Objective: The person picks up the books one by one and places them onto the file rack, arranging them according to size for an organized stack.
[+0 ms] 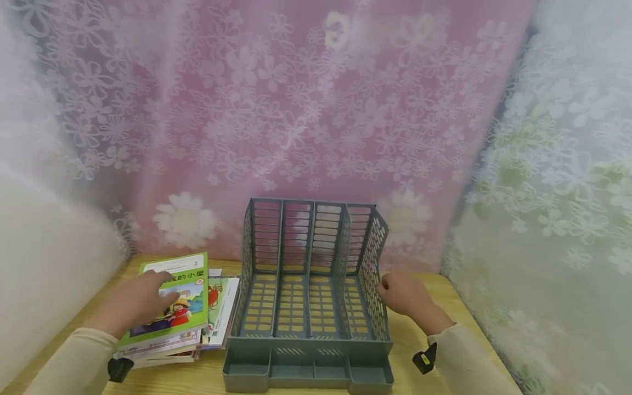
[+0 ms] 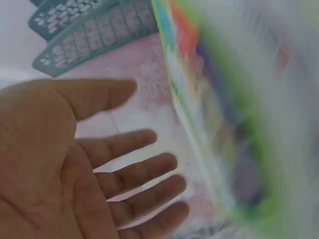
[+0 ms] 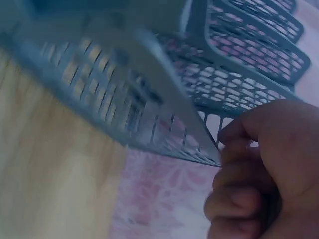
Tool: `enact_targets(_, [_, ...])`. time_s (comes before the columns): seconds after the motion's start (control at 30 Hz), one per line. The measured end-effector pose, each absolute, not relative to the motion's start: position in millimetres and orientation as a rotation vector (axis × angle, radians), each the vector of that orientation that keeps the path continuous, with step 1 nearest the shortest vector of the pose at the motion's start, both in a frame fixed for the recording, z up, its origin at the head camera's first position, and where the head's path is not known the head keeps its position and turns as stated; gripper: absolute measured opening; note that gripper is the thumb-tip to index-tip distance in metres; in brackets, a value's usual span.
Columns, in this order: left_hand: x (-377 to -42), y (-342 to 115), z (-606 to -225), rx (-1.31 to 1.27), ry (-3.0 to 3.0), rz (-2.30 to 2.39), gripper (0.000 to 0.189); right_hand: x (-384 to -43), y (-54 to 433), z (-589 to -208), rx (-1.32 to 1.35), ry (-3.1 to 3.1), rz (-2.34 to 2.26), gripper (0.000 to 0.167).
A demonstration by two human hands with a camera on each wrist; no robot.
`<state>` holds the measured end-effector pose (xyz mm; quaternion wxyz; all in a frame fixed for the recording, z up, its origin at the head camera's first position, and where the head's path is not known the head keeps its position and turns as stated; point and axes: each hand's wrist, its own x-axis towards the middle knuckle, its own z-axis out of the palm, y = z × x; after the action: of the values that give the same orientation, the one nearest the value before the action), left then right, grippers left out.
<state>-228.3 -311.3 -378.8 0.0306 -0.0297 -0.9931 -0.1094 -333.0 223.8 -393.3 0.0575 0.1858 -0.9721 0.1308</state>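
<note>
A grey-green plastic desk file organizer (image 1: pixel 310 344) with several upright slots stands on the table, its slots bare. My right hand (image 1: pixel 407 296) is at its right side wall (image 1: pixel 371 274). In the right wrist view, the thumb and curled index finger of that hand (image 3: pixel 269 164) pinch the wall's edge. My left hand (image 1: pixel 135 302) hovers over a pile of books, topped by a green picture book (image 1: pixel 190 299) with a cartoon child on the cover. Seen from the left wrist, the left hand (image 2: pixel 75 169) has its fingers spread and nearly straight, beside the blurred green book (image 2: pixel 219 114).
More books (image 1: pixel 224 307) lie in the pile beneath and to the right of the green one, close beside the organizer's left wall. Small trays (image 1: pixel 291 370) run along the organizer's front. Behind the wooden table (image 1: pixel 434 340) hangs a pink flowered curtain (image 1: pixel 306 109).
</note>
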Motion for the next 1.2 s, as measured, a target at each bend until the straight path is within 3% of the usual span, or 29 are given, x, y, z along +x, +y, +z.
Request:
enact_targets(0.23, [-211.5, -266.9, -416.2, -0.020, -3.081, -0.442, 0.093, -325.8, 240.9, -422.5, 0.393, -3.080, 0.690, 0.047])
enact_targets(0.37, [-217.2, -244.9, -417.1, 0.071, -3.113, -0.385, 0.108, -325.7, 246.7, -423.7, 0.399, -3.097, 0.795, 0.045])
enact_targets(0.53, [-224.0, -234.2, -412.9, 0.221, -3.155, -0.341, 0.114, -330.7, 241.0, -425.6, 0.424, -3.098, 0.868, 0.042])
enact_targets(0.8, [-222.2, -235.4, -406.1, 0.263, -3.221, -0.389, 0.098, -332.9, 231.3, -435.7, 0.383, -3.075, 1.012, 0.042])
enact_targets(1.03, [-213.1, -243.2, -396.1, 0.187, -3.255, -0.480, 0.043, -334.1, 232.8, -439.4, 0.365, -3.070, 1.045, 0.042])
enact_targets(1.2, [-205.9, -248.4, -391.7, 0.110, -3.253, -0.463, 0.033, -338.0, 231.1, -437.8, 0.378, -3.076, 1.073, 0.043])
